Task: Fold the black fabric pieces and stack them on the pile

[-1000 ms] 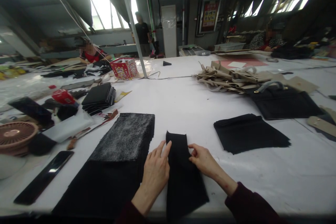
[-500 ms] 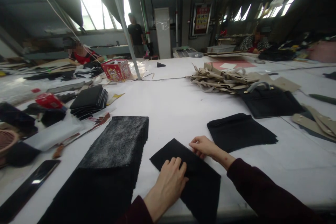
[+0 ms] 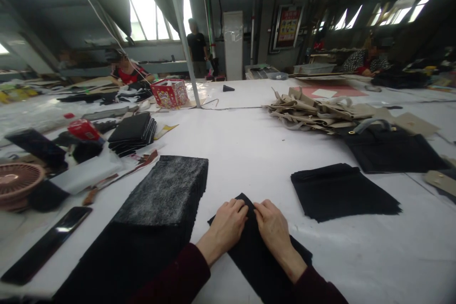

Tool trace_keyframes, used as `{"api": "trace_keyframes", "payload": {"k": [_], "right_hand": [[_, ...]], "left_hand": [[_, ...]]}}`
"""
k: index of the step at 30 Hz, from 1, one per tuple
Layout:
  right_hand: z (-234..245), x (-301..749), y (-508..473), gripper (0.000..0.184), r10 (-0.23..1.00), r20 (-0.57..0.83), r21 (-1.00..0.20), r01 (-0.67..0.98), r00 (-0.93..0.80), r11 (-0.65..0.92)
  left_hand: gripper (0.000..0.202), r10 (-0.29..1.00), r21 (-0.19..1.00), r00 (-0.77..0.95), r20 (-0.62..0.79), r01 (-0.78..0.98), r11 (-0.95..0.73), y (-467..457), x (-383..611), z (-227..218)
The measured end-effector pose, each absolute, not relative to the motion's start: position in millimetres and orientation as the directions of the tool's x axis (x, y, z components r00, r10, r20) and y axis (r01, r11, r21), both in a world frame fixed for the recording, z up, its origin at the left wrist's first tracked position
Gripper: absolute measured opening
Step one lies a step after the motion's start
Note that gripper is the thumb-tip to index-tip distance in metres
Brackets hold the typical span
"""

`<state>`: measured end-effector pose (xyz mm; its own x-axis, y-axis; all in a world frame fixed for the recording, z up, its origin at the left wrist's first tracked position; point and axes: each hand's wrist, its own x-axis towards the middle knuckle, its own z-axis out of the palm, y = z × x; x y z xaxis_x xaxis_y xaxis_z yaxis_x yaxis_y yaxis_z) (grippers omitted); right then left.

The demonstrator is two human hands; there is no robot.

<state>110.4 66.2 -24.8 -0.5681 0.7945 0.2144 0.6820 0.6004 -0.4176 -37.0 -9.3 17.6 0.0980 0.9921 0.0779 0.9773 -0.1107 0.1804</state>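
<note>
A black fabric piece (image 3: 251,259) lies at an angle on the white table in front of me. My left hand (image 3: 226,225) has its fingers curled and pinched on the piece near its far corner. Close beside it, my right hand (image 3: 273,228) is closed at the right edge of the same corner, thumb and forefinger together. The palms hide part of the fabric. To the left stands a thick pile of black fabric pieces (image 3: 160,194), its far end showing a grey-speckled face. A lower stack of black pieces (image 3: 344,192) rests at the right.
At far left are a dark phone (image 3: 48,242) and a pinkish-brown fan (image 3: 21,180). Behind them sit folded black pieces (image 3: 130,130) and a red box (image 3: 169,94). Beige strapped pieces (image 3: 317,111) and a black bag (image 3: 395,152) occupy the right. Several people are across the table.
My right hand has come in towards my left, and my left hand has moved up to the far corner of the fabric piece. The view has turned slightly left.
</note>
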Motion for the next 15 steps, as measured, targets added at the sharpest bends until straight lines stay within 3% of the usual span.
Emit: {"api": "trace_keyframes", "payload": {"k": [8, 15], "right_hand": [[-45, 116, 65, 0.036, 0.64, 0.423, -0.237, 0.604, -0.641, 0.761], [-50, 116, 63, 0.035, 0.545, 0.48, -0.112, 0.568, -0.687, 0.815]], "left_hand": [[0.032, 0.982, 0.298, 0.074, 0.176, 0.947, -0.124, -14, -44, 0], [0.048, 0.977, 0.256, 0.044, 0.207, 0.962, -0.097, -7, -44, -14]]}}
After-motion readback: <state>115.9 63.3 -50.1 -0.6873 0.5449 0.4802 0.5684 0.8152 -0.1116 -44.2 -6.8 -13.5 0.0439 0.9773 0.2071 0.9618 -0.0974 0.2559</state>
